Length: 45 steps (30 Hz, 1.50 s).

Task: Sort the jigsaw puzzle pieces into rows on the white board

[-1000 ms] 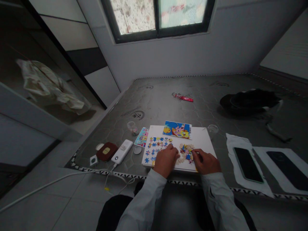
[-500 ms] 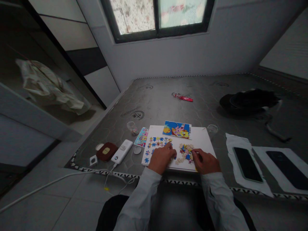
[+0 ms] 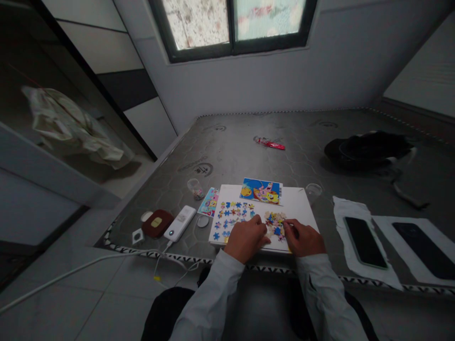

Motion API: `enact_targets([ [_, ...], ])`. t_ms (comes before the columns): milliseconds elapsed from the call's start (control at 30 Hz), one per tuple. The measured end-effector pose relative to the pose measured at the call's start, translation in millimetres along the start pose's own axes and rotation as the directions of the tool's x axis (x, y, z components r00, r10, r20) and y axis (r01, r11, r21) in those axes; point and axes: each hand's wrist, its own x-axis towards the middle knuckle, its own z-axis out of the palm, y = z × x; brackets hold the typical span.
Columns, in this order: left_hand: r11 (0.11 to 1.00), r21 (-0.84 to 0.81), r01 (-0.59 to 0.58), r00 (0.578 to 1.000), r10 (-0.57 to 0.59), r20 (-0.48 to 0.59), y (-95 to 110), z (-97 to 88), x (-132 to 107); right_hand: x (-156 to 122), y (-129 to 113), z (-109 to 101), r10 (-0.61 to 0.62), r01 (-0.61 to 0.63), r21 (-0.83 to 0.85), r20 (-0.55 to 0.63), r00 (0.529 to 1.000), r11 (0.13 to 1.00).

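Note:
A white board (image 3: 298,201) lies at the table's near edge under both hands. Small jigsaw pieces (image 3: 227,213) are spread in loose rows on its left half, and a mixed pile of jigsaw pieces (image 3: 274,222) sits between my hands. My left hand (image 3: 248,237) is at the pile's left side, fingers bent; whether a piece is in them is hidden. At the pile's right edge my right hand (image 3: 304,238) pinches, thumb and forefinger together, on what looks like a jigsaw piece. Above the pieces lies a blue cartoon picture card (image 3: 261,191).
Left of the board are a second picture card (image 3: 209,202), a clear cup (image 3: 195,189), a round lid (image 3: 203,221), a white power bank (image 3: 180,224) with a cable and a brown case (image 3: 157,223). Rightward lie a phone (image 3: 366,242), another phone (image 3: 424,248) and a black cap (image 3: 368,149).
My left hand has moved right, from the spread rows to the left side of the pile, uncovering some of the laid-out pieces. My right hand stays at the pile's right edge.

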Motion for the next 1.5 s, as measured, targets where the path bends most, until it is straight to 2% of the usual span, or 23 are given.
enact_targets([
  [433,0.997,0.058,-0.045,0.996,0.049,-0.071,3,8.0,3,0,0,0,0.001,-0.001,-0.006,0.020,1.000,1.000],
  [500,1.000,0.022,-0.011,0.994,0.013,-0.106,3,6.7,5,0,0,-1,0.004,-0.004,-0.008,0.018,1.000,1.000],
  [567,0.996,-0.066,0.062,0.984,-0.072,-0.162,2,5.5,7,0,0,-1,0.012,-0.012,-0.005,0.026,1.000,1.000],
  [700,0.941,-0.264,0.212,0.916,-0.286,-0.283,-5,6.9,15,0,1,-1,0.007,-0.007,0.001,0.026,1.000,1.000],
  [800,0.905,-0.318,0.283,0.870,-0.382,-0.311,-8,10.2,23,0,2,-1,-0.003,0.003,0.012,0.020,1.000,1.000],
  [1067,0.874,-0.241,0.422,0.848,-0.474,-0.236,8,10.3,40,1,4,-1,-0.026,0.025,0.049,0.003,1.000,0.998],
  [1200,0.863,-0.161,0.478,0.828,-0.504,-0.246,11,12.2,43,1,6,1,-0.032,0.032,0.062,0.013,0.999,0.998],
  [1500,0.892,-0.128,0.434,0.839,-0.452,-0.304,-1,14.0,39,1,6,0,-0.038,0.038,0.056,0.007,0.999,0.998],
])
